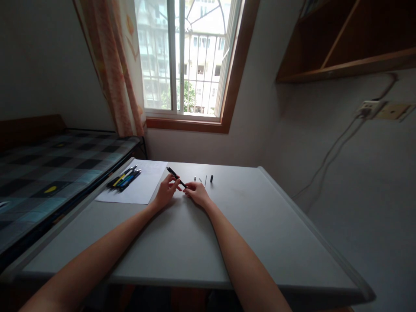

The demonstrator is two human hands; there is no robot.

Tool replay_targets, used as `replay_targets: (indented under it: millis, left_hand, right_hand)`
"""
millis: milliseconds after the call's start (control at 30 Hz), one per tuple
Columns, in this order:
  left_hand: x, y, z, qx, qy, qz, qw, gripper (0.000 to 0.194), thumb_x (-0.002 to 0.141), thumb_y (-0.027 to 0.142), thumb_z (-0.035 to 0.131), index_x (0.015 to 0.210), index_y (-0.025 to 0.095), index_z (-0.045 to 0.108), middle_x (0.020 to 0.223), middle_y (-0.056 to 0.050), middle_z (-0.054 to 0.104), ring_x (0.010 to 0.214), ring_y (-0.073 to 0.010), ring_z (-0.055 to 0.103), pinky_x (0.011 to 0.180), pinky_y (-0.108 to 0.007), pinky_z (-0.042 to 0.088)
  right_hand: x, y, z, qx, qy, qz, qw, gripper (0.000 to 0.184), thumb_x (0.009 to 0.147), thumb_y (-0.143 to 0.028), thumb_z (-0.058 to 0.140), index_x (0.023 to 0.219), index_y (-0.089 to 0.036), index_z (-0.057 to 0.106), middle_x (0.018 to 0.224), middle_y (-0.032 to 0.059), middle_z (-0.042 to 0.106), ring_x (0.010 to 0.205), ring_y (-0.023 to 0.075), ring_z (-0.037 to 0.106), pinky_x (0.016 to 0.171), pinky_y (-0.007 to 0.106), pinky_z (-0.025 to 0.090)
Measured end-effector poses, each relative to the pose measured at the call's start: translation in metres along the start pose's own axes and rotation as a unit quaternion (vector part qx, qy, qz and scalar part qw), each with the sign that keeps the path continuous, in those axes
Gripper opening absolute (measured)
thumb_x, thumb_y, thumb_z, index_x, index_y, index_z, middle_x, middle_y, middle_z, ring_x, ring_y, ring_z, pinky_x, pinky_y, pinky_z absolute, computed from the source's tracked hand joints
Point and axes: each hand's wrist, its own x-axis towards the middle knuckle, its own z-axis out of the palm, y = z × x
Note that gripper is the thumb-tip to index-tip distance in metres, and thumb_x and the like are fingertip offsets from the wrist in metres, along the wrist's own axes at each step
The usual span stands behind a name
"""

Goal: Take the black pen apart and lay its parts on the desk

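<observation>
A black pen [173, 172] slants between my two hands, a little above the table. My left hand [167, 189] is closed around its middle, with the upper end sticking out past the fingers. With its fingertips, my right hand [196, 192] pinches the pen's lower end. Just beyond my right hand lie a short black cylindrical piece [211, 178], a thin rod [205, 180] and a small pale piece [195, 178]. My right hand partly hides these small parts, so their exact kind is unclear.
Several pens [125, 178] lie in a pile on a white paper sheet [139, 195] at the left of the white table [253, 234]. A bed [65, 160] borders the table's left side. A window [195, 60] is ahead, and a cable [320, 167] hangs along the right wall.
</observation>
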Motion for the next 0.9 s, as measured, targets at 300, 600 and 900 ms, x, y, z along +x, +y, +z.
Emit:
replay_targets:
  millis: [300,600,900]
  left_hand:
    - [0.001,-0.0035,0.0,-0.005,-0.014,-0.006,1.0,0.029,0.078,0.045,0.048,0.088,0.018,0.046,0.073,0.0,0.056,0.053,-0.0119,0.061,0.044,-0.02,0.041]
    - [0.0036,-0.0056,-0.0016,-0.012,0.02,-0.007,1.0,0.028,0.077,0.044,0.05,0.085,0.017,0.049,0.079,0.0,0.053,0.053,-0.0113,0.061,0.044,-0.02,0.042]
    - [0.0049,-0.0069,-0.0045,-0.046,0.015,-0.042,0.998,0.032,0.076,0.044,0.05,0.09,0.016,0.048,0.079,-0.003,0.057,0.052,-0.0149,0.063,0.043,-0.02,0.042]
  right_hand:
    - [-0.0008,-0.0025,0.0004,-0.022,0.002,0.009,1.0,0.023,0.066,-0.019,0.057,0.088,-0.016,0.064,0.07,0.0023,0.067,0.053,0.0115,0.056,0.058,0.027,0.048]
    - [0.0005,0.0006,-0.0002,-0.008,0.0,0.004,1.0,0.024,0.066,-0.018,0.056,0.088,-0.015,0.063,0.072,0.0032,0.067,0.053,0.0114,0.056,0.059,0.028,0.049]
    - [0.0027,0.005,0.0009,0.005,0.005,0.011,1.0,0.025,0.067,-0.019,0.059,0.091,-0.014,0.063,0.078,0.0055,0.068,0.057,0.0121,0.058,0.059,0.027,0.049]
